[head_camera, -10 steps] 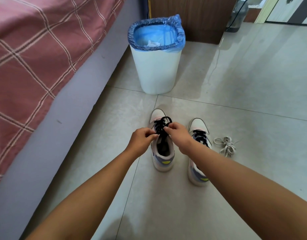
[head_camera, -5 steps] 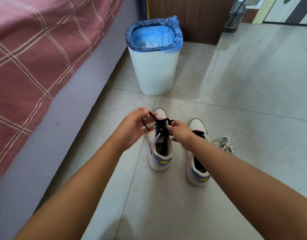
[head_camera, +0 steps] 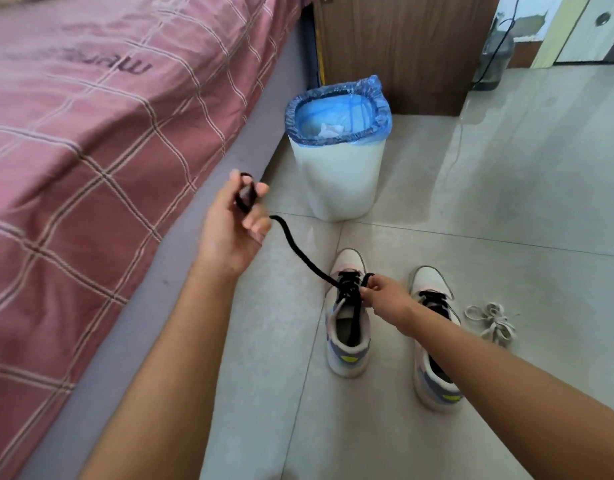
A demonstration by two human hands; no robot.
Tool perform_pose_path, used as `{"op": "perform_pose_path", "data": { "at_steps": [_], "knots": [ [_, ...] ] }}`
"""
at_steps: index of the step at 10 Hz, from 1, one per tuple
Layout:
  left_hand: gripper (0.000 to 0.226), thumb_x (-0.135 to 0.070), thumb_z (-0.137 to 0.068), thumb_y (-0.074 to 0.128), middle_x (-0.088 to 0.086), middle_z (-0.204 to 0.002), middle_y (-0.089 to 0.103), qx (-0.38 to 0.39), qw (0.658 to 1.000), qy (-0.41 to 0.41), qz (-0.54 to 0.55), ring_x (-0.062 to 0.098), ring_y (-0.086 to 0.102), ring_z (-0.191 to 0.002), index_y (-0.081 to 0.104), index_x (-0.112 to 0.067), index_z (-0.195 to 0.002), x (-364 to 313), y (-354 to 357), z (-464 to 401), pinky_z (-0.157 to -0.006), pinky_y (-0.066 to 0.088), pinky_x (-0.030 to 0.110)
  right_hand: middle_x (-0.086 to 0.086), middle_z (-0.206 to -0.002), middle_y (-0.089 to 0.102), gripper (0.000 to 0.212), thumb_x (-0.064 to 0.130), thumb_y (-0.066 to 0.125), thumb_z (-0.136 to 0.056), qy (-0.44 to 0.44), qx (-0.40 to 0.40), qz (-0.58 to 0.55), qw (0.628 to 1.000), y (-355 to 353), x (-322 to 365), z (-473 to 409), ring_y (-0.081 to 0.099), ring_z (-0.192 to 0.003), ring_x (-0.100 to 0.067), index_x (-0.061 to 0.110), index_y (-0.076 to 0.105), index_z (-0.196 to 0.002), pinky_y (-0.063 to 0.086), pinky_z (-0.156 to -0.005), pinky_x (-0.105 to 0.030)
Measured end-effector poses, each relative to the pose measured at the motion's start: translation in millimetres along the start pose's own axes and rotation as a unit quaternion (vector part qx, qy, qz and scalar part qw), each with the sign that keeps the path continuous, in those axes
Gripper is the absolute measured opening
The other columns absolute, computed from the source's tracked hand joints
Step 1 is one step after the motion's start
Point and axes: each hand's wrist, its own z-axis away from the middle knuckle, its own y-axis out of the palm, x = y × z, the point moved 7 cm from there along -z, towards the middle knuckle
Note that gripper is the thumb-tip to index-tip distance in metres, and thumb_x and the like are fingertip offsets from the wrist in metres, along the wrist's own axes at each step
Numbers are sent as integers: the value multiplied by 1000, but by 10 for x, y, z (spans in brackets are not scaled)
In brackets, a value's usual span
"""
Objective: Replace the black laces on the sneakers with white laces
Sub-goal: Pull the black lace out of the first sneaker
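Note:
Two white sneakers with blue and yellow heels stand on the tiled floor, toes pointing away. My left hand (head_camera: 234, 223) is raised up and to the left, gripping one end of the black lace (head_camera: 298, 252), which stretches down to the left sneaker (head_camera: 348, 344). My right hand (head_camera: 385, 294) pinches the black lace at that shoe's eyelets. The right sneaker (head_camera: 433, 379), partly hidden by my right forearm, has its black lace threaded. A bundle of white laces (head_camera: 490, 322) lies on the floor to its right.
A white waste bin (head_camera: 338, 181) with a blue liner stands just beyond the shoes. A bed with a red checked cover (head_camera: 91, 140) runs along the left. A wooden cabinet (head_camera: 402, 46) stands behind the bin, and a grey jug (head_camera: 494, 60) with a cable beside it.
My left hand has pulled up and left, drawing a long stretch of black lace out of the left sneaker. My right hand stays at the eyelets. The view has tilted upward.

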Motion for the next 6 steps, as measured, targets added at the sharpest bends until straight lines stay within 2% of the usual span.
{"op": "perform_pose_path", "data": {
  "at_steps": [1,2,3,4,5,6],
  "knots": [
    [27,-37,-96,49,6,-108,65,23,826,-29,-562,15,58,-61,59,-22,-116,394,-111,-11,-57,48,23,-11,-86,54,26,15,52,-94,-17,13,3,1000,41,109,29,57,-87,-28,18,44,-70,38,-73,-32],
    [57,-55,-85,58,1,-126,58,184,408,-205,-870,18,56,-111,47,-27,-134,1207,-576,252,-87,43,29,-9,-85,52,26,16,51,-95,-17,26,-6,999,49,135,61,50,-84,-21,19,43,-70,39,-74,-32],
    [33,-50,-90,54,0,-94,64,190,467,-207,-839,17,58,-84,64,-22,-103,1333,-657,330,-69,40,26,-10,-87,52,25,18,51,-95,-8,26,-15,1000,15,91,73,50,-84,-20,19,43,-71,39,-74,-32],
    [31,-38,-96,48,0,-76,58,58,707,-139,-691,20,52,-74,61,-17,-76,1053,-696,150,-66,42,31,-10,-88,51,25,19,51,-96,1,31,-28,999,-4,61,113,49,-86,-19,18,43,-72,39,-74,-33],
    [25,-41,-95,47,1,-99,61,44,691,-102,-715,21,57,-91,62,-21,-95,1026,-695,32,-83,46,38,-10,-89,50,23,17,51,-96,2,45,-37,998,12,78,147,47,-86,-19,17,44,-73,39,-74,-32],
    [35,-36,-94,51,2,-130,51,169,641,-106,-741,21,48,-121,54,-28,-128,1468,-427,100,-101,39,42,-10,-92,50,22,14,50,-96,0,64,-58,996,23,144,182,46,-86,-18,17,46,-75,38,-68,-27]
  ]
}}
